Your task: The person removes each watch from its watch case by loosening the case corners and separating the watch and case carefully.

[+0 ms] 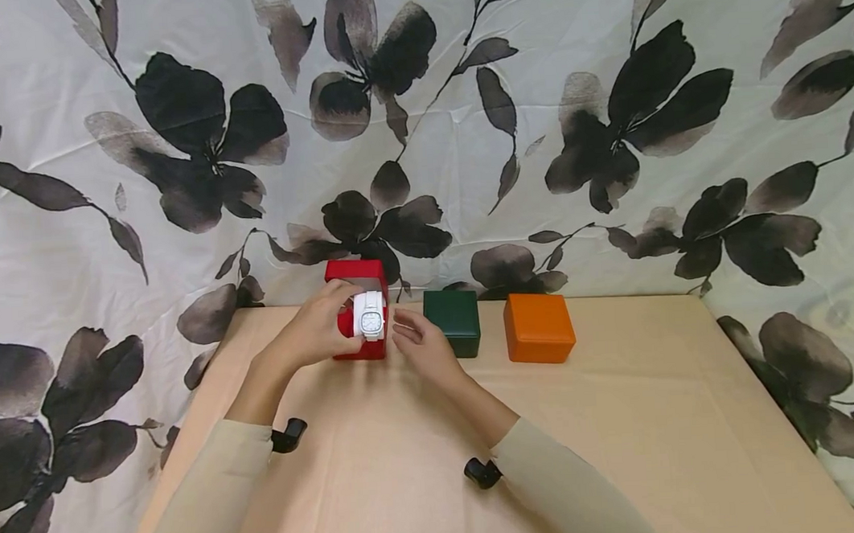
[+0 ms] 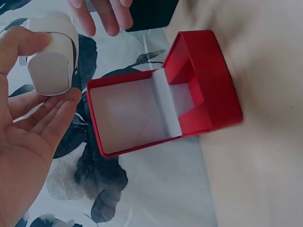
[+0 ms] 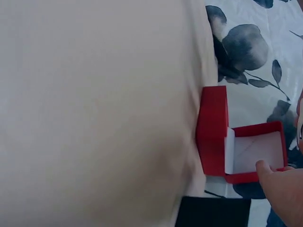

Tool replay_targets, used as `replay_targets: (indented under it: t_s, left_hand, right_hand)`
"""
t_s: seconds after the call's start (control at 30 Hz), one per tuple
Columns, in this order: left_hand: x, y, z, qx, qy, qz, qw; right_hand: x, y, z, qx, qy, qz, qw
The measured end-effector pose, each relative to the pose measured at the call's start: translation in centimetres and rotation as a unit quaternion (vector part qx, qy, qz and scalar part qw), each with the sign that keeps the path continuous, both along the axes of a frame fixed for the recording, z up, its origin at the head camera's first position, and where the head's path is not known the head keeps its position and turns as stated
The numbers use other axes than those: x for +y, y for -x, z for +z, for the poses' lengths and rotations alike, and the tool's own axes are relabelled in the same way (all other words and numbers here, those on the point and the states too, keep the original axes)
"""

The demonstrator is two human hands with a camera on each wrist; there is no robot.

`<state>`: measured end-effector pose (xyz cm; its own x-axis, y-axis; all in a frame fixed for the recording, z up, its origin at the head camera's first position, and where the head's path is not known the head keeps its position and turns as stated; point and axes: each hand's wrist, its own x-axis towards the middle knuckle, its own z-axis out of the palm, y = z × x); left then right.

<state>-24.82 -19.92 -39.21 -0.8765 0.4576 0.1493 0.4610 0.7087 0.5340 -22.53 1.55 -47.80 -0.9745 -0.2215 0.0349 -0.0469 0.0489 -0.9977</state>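
My left hand (image 1: 317, 327) grips a white wristwatch (image 1: 372, 318) wrapped round a pale cushion (image 2: 49, 74), thumb on one side and fingers on the other. Held up, the watch overlaps the red box (image 1: 353, 269) in the head view. That box stands with its lid raised, and the left wrist view shows a white lining (image 2: 128, 113) in the lid and a hollow inside the base. My right hand (image 1: 431, 353) is just right of the box, its fingers loosely bent and holding nothing.
Right of the red box sits a closed green box (image 1: 453, 321), partly behind my right hand. An orange box (image 1: 540, 327), also closed, is farther right. All three stand near the back edge of the pale table (image 1: 623, 417), before a floral cloth (image 1: 464, 136).
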Motion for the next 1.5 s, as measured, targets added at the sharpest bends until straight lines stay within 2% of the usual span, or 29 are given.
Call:
replay_targets:
  t_s: [0.27, 0.5, 0.6, 0.8, 1.0, 1.27, 1.5]
  left_hand:
    - [0.9, -1.2, 0.5, 0.008, -0.024, -0.013, 0.9996]
    - [1.5, -2.0, 1.0, 0.009, -0.034, -0.017, 0.9992]
    - [1.8, -2.5, 1.2, 0.01, -0.037, -0.022, 0.999]
    - [2.6, -3.1, 1.5, 0.024, -0.047, -0.039, 0.9978]
    - [4.0, -3.6, 1.4, 0.049, -0.058, -0.068, 0.9948]
    - [5.1, -4.2, 1.5, 0.066, -0.078, -0.078, 0.9917]
    - [6.0, -4.6, 1.2, 0.061, -0.127, -0.086, 0.9863]
  right_hand:
    - [3.0, -0.9, 1.7, 0.04, -0.012, 0.021, 0.999]
    - [5.1, -1.1, 3.7, 0.092, -0.017, 0.088, 0.992]
    - [5.5, -1.3, 4.5, 0.115, -0.05, 0.105, 0.987]
    - [6.0, -1.3, 5.7, 0.147, -0.124, 0.113, 0.975]
    - [6.8, -1.4, 6.1, 0.181, -0.139, 0.126, 0.965]
    - [8.0, -1.8, 6.6, 0.187, -0.131, 0.129, 0.965]
    - [9.0, -2.2, 7.1, 0.181, -0.135, 0.137, 0.965]
